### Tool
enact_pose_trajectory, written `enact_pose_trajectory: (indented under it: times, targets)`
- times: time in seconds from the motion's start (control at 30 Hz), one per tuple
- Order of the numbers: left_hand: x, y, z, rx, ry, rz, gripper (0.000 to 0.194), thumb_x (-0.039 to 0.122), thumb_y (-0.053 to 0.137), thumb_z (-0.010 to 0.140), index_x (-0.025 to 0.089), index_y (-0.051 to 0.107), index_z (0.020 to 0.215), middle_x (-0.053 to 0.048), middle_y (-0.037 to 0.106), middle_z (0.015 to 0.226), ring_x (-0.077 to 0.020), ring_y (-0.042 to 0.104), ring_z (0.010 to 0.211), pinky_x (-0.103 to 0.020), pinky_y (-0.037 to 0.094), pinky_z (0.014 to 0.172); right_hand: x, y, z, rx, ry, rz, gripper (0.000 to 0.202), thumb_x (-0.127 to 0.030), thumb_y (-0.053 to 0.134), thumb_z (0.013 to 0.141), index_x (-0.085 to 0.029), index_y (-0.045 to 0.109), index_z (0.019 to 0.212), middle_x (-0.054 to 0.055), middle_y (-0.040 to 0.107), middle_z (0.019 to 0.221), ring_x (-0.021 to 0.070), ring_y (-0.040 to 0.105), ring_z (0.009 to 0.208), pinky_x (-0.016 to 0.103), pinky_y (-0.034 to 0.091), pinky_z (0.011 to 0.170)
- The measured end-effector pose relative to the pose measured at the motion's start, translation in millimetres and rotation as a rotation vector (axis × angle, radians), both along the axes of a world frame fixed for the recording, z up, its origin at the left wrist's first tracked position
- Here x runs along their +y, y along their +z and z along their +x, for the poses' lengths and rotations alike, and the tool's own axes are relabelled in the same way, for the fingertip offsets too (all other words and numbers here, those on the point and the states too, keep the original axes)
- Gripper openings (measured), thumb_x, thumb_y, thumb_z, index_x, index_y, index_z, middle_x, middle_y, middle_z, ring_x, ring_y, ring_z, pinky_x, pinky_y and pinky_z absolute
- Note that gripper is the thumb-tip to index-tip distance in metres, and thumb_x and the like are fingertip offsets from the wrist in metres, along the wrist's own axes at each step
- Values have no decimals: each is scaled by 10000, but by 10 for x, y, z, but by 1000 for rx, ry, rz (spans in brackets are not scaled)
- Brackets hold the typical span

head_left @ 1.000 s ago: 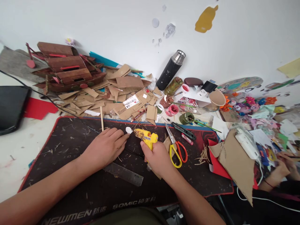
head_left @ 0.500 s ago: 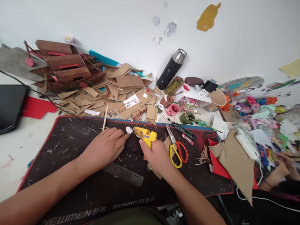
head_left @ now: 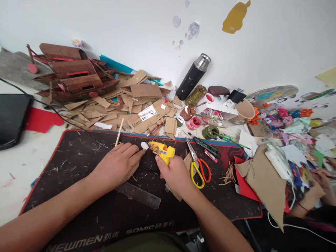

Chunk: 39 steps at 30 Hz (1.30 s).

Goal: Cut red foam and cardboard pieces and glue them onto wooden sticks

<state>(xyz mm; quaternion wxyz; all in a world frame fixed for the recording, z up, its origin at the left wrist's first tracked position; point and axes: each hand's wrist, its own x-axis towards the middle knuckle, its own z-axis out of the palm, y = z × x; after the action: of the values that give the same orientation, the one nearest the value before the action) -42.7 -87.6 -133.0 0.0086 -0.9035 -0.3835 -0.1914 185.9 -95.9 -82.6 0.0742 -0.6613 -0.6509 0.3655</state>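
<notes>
My right hand (head_left: 176, 171) is wrapped round the handle of a yellow glue gun (head_left: 160, 149), whose nozzle points left. At that nozzle is a small white piece (head_left: 144, 145), pinched at its lower edge by my left hand (head_left: 121, 162). A thin wooden stick (head_left: 119, 132) rises behind the left hand's knuckles. Below both hands a clear ruler (head_left: 140, 196) lies on the dark mat (head_left: 78, 217). Scissors (head_left: 198, 166) with yellow and red handles lie open to the right of my right hand.
Cardboard scraps (head_left: 105, 113), a brown model boat (head_left: 81, 84), a black flask (head_left: 193, 77) and paint jars (head_left: 193, 122) line the wall. A cutter (head_left: 206, 146) lies behind the scissors. At far right, another person's hands (head_left: 313, 190) are near a white power strip (head_left: 278, 162).
The view has shifted very slightly. My hands keep nearly the same pose around the glue gun and white piece. The other person's hands have moved a little.
</notes>
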Motion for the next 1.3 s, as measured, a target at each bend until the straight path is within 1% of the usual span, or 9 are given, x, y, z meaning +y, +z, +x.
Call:
enact_pose_trajectory:
  times: [0.13, 0.23, 0.43, 0.6, 0.87, 1.0, 1.17, 1.3]
  targets:
    - [-4, -6, 6, -27, 7, -18, 323, 162, 511, 1060, 143, 784, 1230, -109, 716, 934, -292, 646, 850, -436, 550, 786, 8, 15, -18, -15, 4, 0, 475, -374, 618, 1079, -194, 682, 644, 40, 667, 547, 199, 673, 596, 290, 404, 642]
    - [-2, -6, 8, -58, 12, -36, 318, 163, 522, 1053, 164, 789, 1226, -102, 711, 921, -287, 643, 839, -427, 543, 774, 14, 30, -27, -15, 32, 9, 445, -363, 614, 1082, -190, 714, 685, 37, 671, 554, 200, 681, 612, 292, 405, 658]
    - [2, 10, 5, -17, 3, -20, 320, 152, 525, 1050, 118, 784, 1235, -105, 711, 912, -297, 641, 831, -442, 551, 757, 13, 31, -49, -12, 53, 19, 435, -366, 607, 1088, -191, 739, 711, 27, 663, 548, 191, 664, 588, 290, 396, 643]
    - [1, 8, 3, 1, 11, -8, 324, 160, 522, 1058, 121, 781, 1249, -105, 712, 919, -289, 643, 842, -428, 548, 763, 27, 20, -69, -4, 55, 22, 444, -362, 606, 1087, -187, 734, 700, 30, 665, 554, 187, 658, 583, 285, 390, 633]
    - [2, -4, -2, -4, 3, -10, 318, 158, 526, 1056, 114, 781, 1240, -116, 727, 948, -297, 657, 857, -440, 562, 774, 20, 61, -37, -21, 44, 0, 416, -362, 609, 1087, -184, 764, 744, 31, 664, 546, 201, 672, 586, 291, 402, 633]
    - [2, -6, -4, -25, 7, -27, 317, 164, 533, 1051, 148, 785, 1242, -108, 726, 942, -296, 657, 854, -443, 563, 786, 2, 48, -27, -32, 38, 5, 430, -374, 616, 1086, -188, 759, 726, 34, 663, 539, 205, 677, 586, 292, 408, 634]
    - [7, -3, -2, -8, 2, -1, 320, 166, 515, 1064, 125, 784, 1232, -107, 718, 924, -291, 652, 839, -433, 561, 769, -17, 33, -8, -30, 37, 12, 448, -368, 617, 1081, -195, 722, 681, 40, 668, 549, 206, 682, 603, 291, 413, 647]
    - [8, 1, 4, -21, 9, -11, 333, 174, 496, 1074, 146, 790, 1228, -108, 720, 923, -288, 657, 841, -427, 558, 770, -31, 36, 10, -31, 22, -9, 486, -371, 622, 1079, -201, 678, 627, 42, 668, 552, 199, 674, 586, 287, 403, 630]
